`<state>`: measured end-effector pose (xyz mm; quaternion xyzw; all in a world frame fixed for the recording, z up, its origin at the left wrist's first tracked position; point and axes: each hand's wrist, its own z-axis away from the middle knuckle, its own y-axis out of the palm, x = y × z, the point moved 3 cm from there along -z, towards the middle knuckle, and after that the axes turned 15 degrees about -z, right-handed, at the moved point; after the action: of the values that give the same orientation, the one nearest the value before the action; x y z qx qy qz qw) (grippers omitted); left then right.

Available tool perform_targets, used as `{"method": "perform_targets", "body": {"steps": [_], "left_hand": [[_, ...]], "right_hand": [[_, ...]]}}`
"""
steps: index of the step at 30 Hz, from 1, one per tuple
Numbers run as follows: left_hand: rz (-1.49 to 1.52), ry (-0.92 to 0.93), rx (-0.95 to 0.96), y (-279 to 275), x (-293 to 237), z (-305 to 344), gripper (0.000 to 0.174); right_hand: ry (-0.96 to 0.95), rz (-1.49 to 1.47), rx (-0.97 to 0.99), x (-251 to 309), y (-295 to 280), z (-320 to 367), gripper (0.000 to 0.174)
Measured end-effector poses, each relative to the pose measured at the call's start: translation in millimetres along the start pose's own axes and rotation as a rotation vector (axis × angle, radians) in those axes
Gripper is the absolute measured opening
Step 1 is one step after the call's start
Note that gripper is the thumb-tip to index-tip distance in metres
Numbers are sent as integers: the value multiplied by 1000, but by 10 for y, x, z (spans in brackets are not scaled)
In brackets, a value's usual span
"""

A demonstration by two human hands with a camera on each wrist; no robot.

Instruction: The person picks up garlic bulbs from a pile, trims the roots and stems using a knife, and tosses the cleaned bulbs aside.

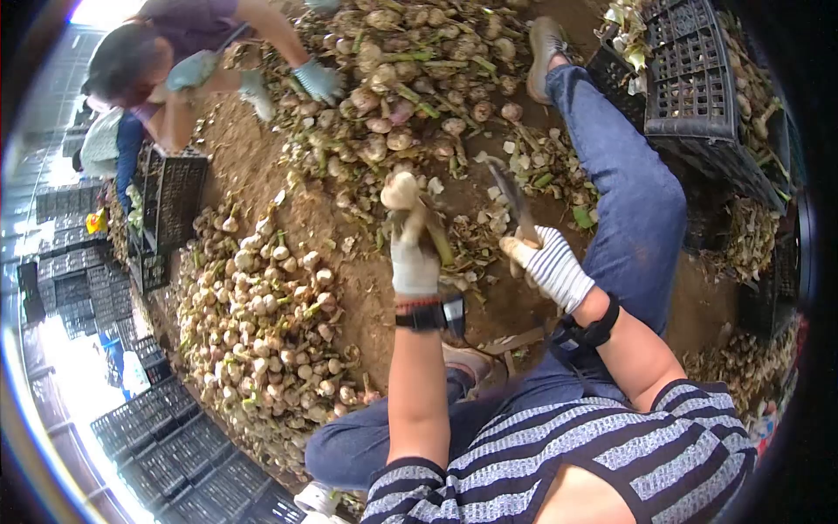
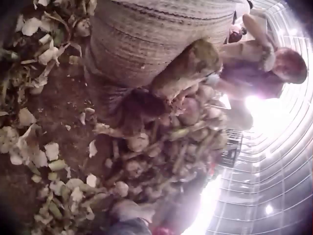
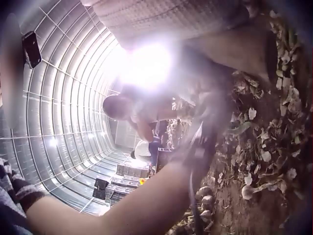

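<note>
My gloved left hand (image 1: 415,260) grips a garlic bulb (image 1: 400,190) by its stalk, with the pale bulb standing above the fingers. In the left wrist view the cut stalk (image 2: 188,68) sticks out past the ribbed glove. My right hand (image 1: 553,267), in a striped white glove, holds a knife (image 1: 511,194) by its wooden handle. Its dark, curved blade points up and away, apart from the garlic. Glare and blur cover much of the knife in the right wrist view.
A heap of untrimmed garlic (image 1: 393,79) lies ahead; a pile of trimmed bulbs (image 1: 262,306) lies to my left. Peelings and stalk pieces litter the soil. Black crates (image 1: 694,83) stand at the right and others at the left. Another person (image 1: 188,52) in gloves bends over the heap.
</note>
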<state>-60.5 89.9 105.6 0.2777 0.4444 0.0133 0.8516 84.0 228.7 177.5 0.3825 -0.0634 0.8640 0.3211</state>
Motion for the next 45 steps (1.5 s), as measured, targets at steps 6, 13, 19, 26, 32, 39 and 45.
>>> {"method": "perform_targets", "body": {"steps": [6, 13, 19, 26, 32, 39, 45], "left_hand": [[-386, 154, 67, 70, -719, 878, 54], [-755, 316, 151, 206, -781, 1251, 63], [-1380, 359, 224, 323, -658, 1396, 28], [-1846, 724, 378, 495, -649, 1512, 41], [-1646, 562, 220, 553, -656, 1528, 49], [-1006, 376, 67, 497, -837, 1515, 54], [-87, 307, -256, 113, -529, 911, 40]], "right_hand": [[-303, 306, 44, -62, -15, 9, 25], [-756, 809, 123, 403, 40, 591, 22], [-1034, 843, 291, 598, 364, 981, 17], [-976, 953, 301, 527, 264, 842, 16], [-1001, 898, 288, 456, 141, 580, 13], [-704, 894, -97, 345, -337, -30, 23], [-597, 434, -53, 78, -194, 25, 23]]}}
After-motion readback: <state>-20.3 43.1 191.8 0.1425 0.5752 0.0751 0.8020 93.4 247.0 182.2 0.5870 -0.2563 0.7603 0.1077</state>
